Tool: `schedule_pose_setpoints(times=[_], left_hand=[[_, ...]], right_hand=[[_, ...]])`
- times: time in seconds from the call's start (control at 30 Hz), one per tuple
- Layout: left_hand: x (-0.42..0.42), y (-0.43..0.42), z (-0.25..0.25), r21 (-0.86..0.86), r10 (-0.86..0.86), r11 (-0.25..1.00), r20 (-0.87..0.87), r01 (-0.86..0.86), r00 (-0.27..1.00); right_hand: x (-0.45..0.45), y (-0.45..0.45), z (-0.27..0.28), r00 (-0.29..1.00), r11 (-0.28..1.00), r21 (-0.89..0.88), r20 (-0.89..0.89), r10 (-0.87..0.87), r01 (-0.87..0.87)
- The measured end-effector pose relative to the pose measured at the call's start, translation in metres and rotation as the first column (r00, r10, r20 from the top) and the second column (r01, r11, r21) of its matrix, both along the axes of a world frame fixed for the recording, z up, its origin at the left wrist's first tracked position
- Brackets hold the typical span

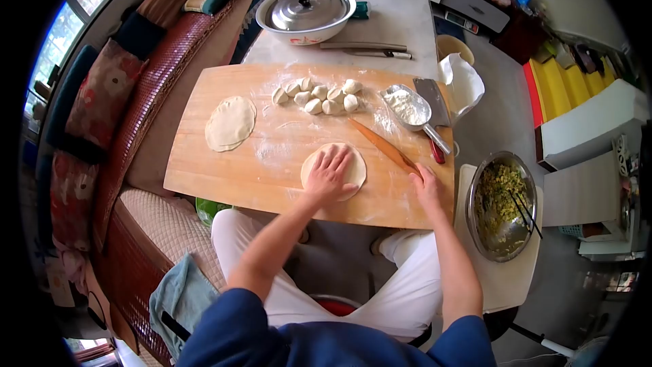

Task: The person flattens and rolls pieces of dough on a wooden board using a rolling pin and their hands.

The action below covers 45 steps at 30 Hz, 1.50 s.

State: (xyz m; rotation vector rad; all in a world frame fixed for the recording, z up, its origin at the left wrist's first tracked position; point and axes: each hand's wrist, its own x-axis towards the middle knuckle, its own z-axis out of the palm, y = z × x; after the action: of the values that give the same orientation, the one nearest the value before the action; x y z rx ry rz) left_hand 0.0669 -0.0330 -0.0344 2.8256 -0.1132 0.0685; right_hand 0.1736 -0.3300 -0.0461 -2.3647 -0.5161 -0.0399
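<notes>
My left hand lies flat on a round dough wrapper, its fingers stretched out. Gripped by one end in my right hand is a tapered wooden rolling pin, which slants up and left across the wooden board. At the board's left lies a small stack of rolled dough wrappers. Several small dough pieces sit in a cluster near the far side. A metal scoop full of flour rests to their right, beside a cleaver with a red handle.
Behind the board stands a lidded basin, with a thin stick and a knife in front of it. On my right, a steel bowl holds chopped green-yellow filling and chopsticks. A white bag stands past the board's right corner.
</notes>
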Motion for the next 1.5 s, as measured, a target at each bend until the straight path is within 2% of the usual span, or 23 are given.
schedule_pose_setpoints(times=[0.1, 0.13, 0.23, 0.27, 0.3, 0.37, 0.43, 0.53, 0.6, 0.7, 0.77, 0.83, 0.93, 0.97, 1.03, 1.17, 1.23, 1.27, 1.37, 1.4, 1.43, 1.5], left_hand=[[-0.009, 0.040, 0.020, 0.149, -0.329, 0.932, -0.046, 0.332, 0.943], [-0.016, 0.049, 0.020, 0.044, -0.297, 0.954, 0.039, 0.296, 0.954], [-0.060, 0.050, 0.018, -0.031, -0.101, 0.994, 0.168, 0.107, 0.981], [-0.074, 0.043, 0.015, 0.040, -0.127, 0.991, 0.078, 0.125, 0.989], [-0.082, 0.037, 0.013, 0.022, -0.152, 0.988, 0.008, 0.152, 0.988], [-0.076, 0.037, 0.004, -0.016, -0.118, 0.993, -0.002, 0.118, 0.993], [-0.041, 0.041, 0.003, 0.021, -0.018, 1.000, 0.026, 0.018, 1.000], [0.017, 0.051, -0.010, 0.049, 0.159, 0.986, 0.051, -0.161, 0.986], [0.032, 0.050, -0.008, 0.046, 0.241, 0.969, 0.063, -0.244, 0.969], [-0.001, 0.036, -0.001, 0.044, 0.172, 0.984, 0.067, -0.175, 0.983], [-0.046, 0.023, 0.008, 0.042, 0.079, 0.996, -0.037, -0.077, 0.996], [-0.072, 0.014, 0.005, 0.035, 0.053, 0.998, -0.061, -0.051, 0.997], [-0.048, 0.023, -0.002, 0.013, 0.107, 0.994, -0.025, -0.107, 0.994], [-0.030, 0.029, -0.002, 0.016, 0.163, 0.987, -0.029, -0.162, 0.986], [0.012, 0.041, -0.006, 0.021, 0.268, 0.963, -0.042, -0.267, 0.963], [0.051, 0.038, -0.005, -0.001, 0.489, 0.871, 0.103, -0.491, 0.866], [0.043, 0.015, -0.007, -0.074, 0.585, 0.810, 0.157, -0.582, 0.795], [0.035, 0.002, -0.009, -0.079, 0.568, 0.823, 0.095, -0.562, 0.818], [0.010, -0.016, -0.012, -0.015, 0.289, 0.957, 0.067, -0.289, 0.955], [0.010, -0.011, -0.011, -0.053, 0.115, 0.992, 0.066, -0.112, 0.991], [0.007, -0.004, -0.007, -0.011, -0.031, 0.999, 0.037, 0.032, 0.999], [0.002, 0.018, 0.008, 0.067, -0.317, 0.946, -0.025, 0.318, 0.948]], right_hand=[[-0.006, -0.015, 0.010, 0.995, 0.993, -0.061, 0.020, 0.100, -0.098], [-0.008, -0.017, 0.014, 0.986, 0.985, -0.065, 0.042, 0.162, -0.159], [-0.032, -0.019, 0.023, 0.948, 0.947, -0.109, 0.072, 0.310, -0.302], [-0.038, -0.011, 0.027, 0.934, 0.931, -0.142, 0.078, 0.349, -0.336], [-0.039, -0.004, 0.029, 0.917, 0.912, -0.176, 0.088, 0.389, -0.370], [-0.026, 0.009, 0.014, 0.931, 0.924, -0.248, 0.150, 0.334, -0.291], [-0.002, 0.026, 0.012, 0.932, 0.925, -0.331, 0.238, 0.274, -0.188], [0.036, 0.046, 0.005, 0.913, 0.942, -0.315, 0.340, 0.226, -0.116], [0.041, 0.049, 0.000, 0.931, 0.947, -0.303, 0.306, 0.198, -0.102], [0.024, 0.032, -0.007, 0.939, 0.943, -0.307, 0.267, 0.216, -0.129], [0.002, 0.016, -0.006, 0.933, 0.938, -0.307, 0.261, 0.248, -0.163], [-0.014, 0.006, 0.002, 0.925, 0.936, -0.293, 0.261, 0.276, -0.197], [-0.003, 0.020, 0.016, 0.918, 0.930, -0.320, 0.283, 0.277, -0.182], [0.008, 0.029, 0.022, 0.912, 0.929, -0.328, 0.305, 0.275, -0.171], [0.029, 0.046, 0.021, 0.937, 0.917, -0.352, 0.216, 0.273, -0.187], [0.044, 0.055, 0.007, 0.955, 0.915, -0.349, 0.138, 0.263, -0.202], [0.033, 0.047, 0.005, 0.987, 0.966, -0.238, 0.101, 0.128, -0.101], [0.028, 0.042, 0.004, 0.995, 0.982, -0.184, 0.078, 0.064, -0.049], [0.018, 0.014, -0.011, 0.997, 1.000, 0.022, 0.083, -0.004, 0.002], [0.015, 0.006, -0.012, 0.997, 1.000, 0.028, 0.072, -0.012, 0.011], [0.007, -0.001, -0.005, 0.998, 1.000, -0.004, 0.058, 0.001, -0.001], [-0.003, -0.012, 0.012, 0.999, 0.998, -0.057, 0.041, 0.027, -0.025]])
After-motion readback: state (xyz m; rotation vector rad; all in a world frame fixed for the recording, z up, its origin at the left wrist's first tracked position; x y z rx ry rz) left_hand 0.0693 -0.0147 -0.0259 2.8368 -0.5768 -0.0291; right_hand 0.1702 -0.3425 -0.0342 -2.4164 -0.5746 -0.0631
